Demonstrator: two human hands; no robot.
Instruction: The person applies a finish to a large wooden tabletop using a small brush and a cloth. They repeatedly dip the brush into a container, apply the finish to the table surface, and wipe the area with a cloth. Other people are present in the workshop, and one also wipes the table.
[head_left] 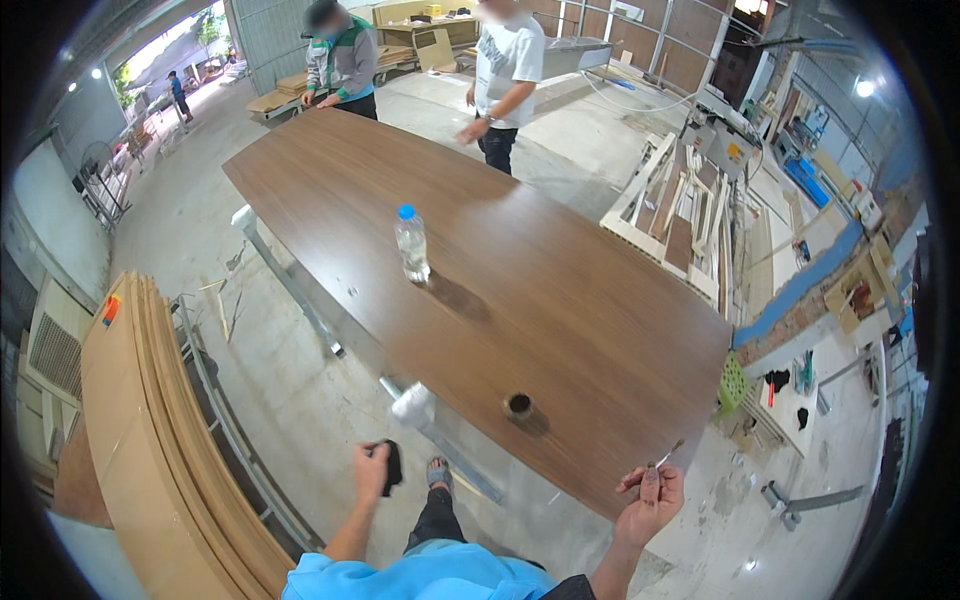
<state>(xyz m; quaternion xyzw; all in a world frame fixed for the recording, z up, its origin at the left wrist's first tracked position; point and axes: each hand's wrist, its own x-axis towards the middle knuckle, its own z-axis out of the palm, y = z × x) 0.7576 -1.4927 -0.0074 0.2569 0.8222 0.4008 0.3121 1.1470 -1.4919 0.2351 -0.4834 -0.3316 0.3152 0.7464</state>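
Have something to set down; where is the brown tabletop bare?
The tabletop is bare from the bottle to its right edge, and between bottle and small cup. Tighter: the near end, by the cup and right hand.

Daylight glares through the doorway (172,50), the brown tabletop (600,310) shines, and fisheye edges bend into black.

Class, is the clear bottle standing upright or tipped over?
Upright: the bottle stands on the brown tabletop, its blue cap uppermost.
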